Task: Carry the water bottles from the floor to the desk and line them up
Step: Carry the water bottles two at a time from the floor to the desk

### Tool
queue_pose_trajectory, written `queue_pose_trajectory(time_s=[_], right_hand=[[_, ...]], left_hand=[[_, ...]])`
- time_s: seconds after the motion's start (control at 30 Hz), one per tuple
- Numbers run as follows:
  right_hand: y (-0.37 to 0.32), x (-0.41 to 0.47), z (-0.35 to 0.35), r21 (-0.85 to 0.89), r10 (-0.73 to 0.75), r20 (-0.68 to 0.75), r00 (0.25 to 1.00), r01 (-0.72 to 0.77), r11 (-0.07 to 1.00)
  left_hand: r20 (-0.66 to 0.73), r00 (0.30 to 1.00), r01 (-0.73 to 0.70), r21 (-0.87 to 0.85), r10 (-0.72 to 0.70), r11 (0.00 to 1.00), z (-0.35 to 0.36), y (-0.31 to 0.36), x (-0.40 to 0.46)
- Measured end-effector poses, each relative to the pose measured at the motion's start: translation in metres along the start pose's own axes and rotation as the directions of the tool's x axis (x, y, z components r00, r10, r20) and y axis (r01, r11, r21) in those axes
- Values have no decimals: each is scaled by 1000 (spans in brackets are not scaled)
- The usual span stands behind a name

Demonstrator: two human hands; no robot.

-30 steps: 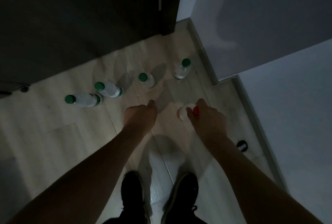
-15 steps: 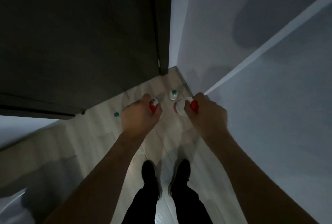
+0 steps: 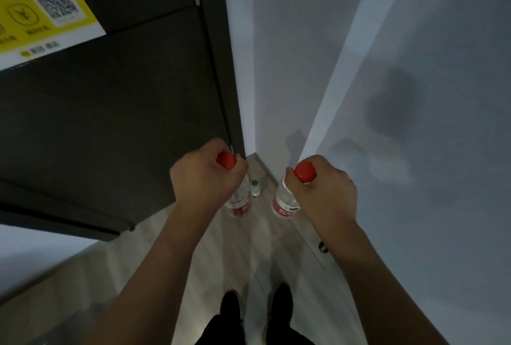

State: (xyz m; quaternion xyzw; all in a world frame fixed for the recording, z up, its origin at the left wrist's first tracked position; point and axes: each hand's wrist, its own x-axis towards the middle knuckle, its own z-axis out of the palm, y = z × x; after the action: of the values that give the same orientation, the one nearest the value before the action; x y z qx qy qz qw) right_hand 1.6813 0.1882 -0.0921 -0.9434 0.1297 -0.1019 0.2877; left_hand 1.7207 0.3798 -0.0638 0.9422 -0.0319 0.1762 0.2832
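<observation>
Both hands have risen well clear of the floor since a second ago, when they were down among the bottles, and the view has swung up the dark door.

Fingers of the left hand (image 3: 206, 178) curl tight round the neck of a red-capped water bottle (image 3: 238, 201), the red cap (image 3: 226, 160) poking out above the thumb side of the fist while the clear body and red label hang below. The right hand (image 3: 323, 192) grips a second red-capped bottle (image 3: 284, 201) in the same way, its cap (image 3: 305, 172) sitting on top of the fist and the labelled body hanging under the fingers. The two bottles are held apart, side by side, at about the same height.

Between them, far below on the pale wood floor (image 3: 221, 261), stands one small green-capped bottle (image 3: 255, 188) in the corner where the dark door (image 3: 110, 137) meets the grey-white wall (image 3: 414, 123). A yellow notice (image 3: 41, 7) with a QR code is stuck on the door, cut off by the frame's upper left edge. A small dark ring-shaped thing (image 3: 322, 246) sits at the foot of the right wall; what it is cannot be made out. Black shoes (image 3: 257, 306) show at the bottom.

The left fist hides most of its bottle's neck and shoulder. No desk is in view.
</observation>
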Motion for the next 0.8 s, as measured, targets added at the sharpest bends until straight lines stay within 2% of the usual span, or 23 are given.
queue_pose_trajectory(time_s=[0.2,0.37,0.63,0.8], right_hand=[[4,-45,-31,9,103,-98,990,-103,995],[2,-86,-61,39,258,-217,942,-255,966],[19,-173,-116,73,522,-435,734,-549,833],[38,-248,-153,118,598,-556,578,-657,745]], left_hand=[[75,986,-138,-117,147,984,-16,27,-19],[158,933,-290,-202,323,936,-19,49,-23],[227,815,-432,-375,533,821,-12,116,-61],[245,656,-560,-477,714,677,-13,175,-115]])
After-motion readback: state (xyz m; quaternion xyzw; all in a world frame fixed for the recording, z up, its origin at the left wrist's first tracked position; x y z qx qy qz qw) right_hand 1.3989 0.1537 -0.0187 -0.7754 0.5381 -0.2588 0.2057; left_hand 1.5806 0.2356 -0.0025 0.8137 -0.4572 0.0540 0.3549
